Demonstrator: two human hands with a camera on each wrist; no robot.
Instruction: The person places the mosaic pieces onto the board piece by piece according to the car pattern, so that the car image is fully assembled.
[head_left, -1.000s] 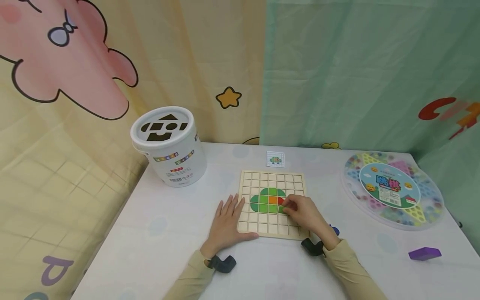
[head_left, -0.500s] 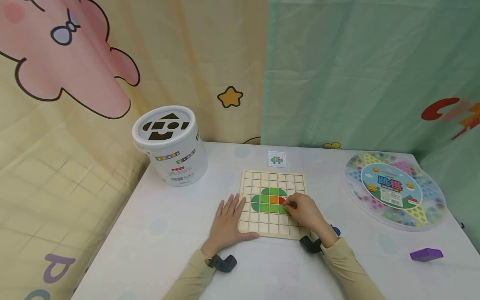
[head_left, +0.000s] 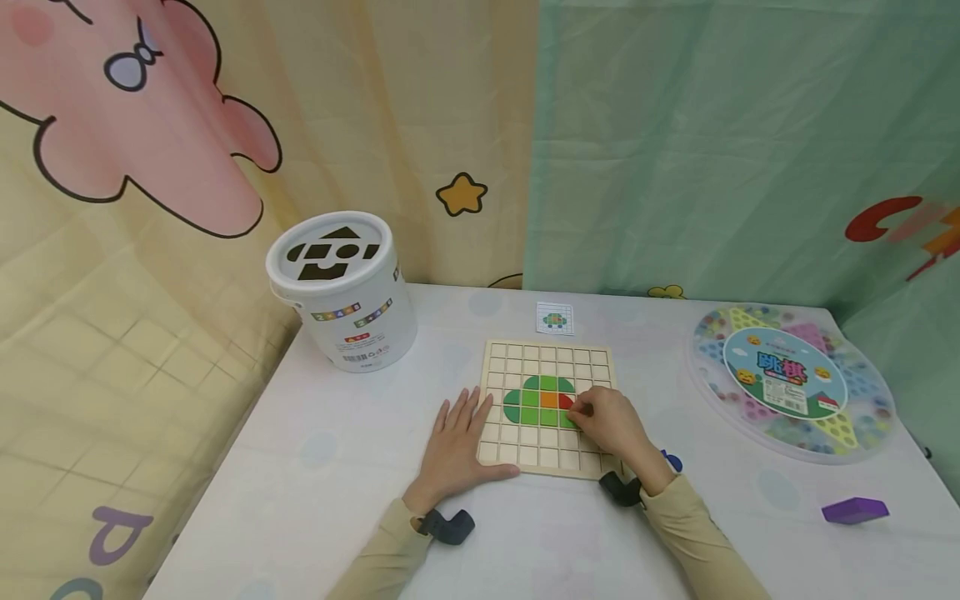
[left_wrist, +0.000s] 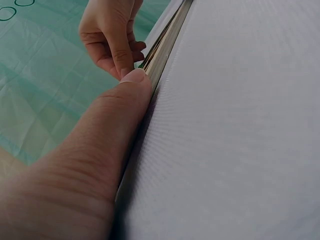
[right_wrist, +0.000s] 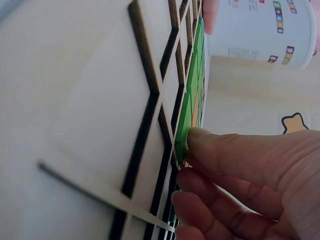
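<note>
A pale wooden grid board (head_left: pixel 528 457) lies on the table, with green tiles (head_left: pixel 528 398), an orange tile (head_left: pixel 549 400) and a red tile (head_left: pixel 565 402) forming a rounded shape in its middle. My left hand (head_left: pixel 452 457) rests spread at the board's left side, its fingertips on the edge and its thumb along the near edge. With bent fingers, my right hand (head_left: pixel 611 421) pinches a green tile (right_wrist: pixel 181 140) at the shape's lower right. The thumb tip lies on that tile in the right wrist view; the fingers partly hide it in the head view.
Behind the board lies a small pattern card (head_left: pixel 554 318). A white lidded bucket (head_left: pixel 356 325) stands at back left. A round Chinese checkers set (head_left: pixel 787 375) lies at the right, a purple block (head_left: pixel 855 510) nearer. A blue piece (head_left: pixel 673 461) sits beside my right wrist.
The whole head view has shifted very slightly. My right hand stays at the same tile with barely any movement, and my left hand remains on the board's edge.
</note>
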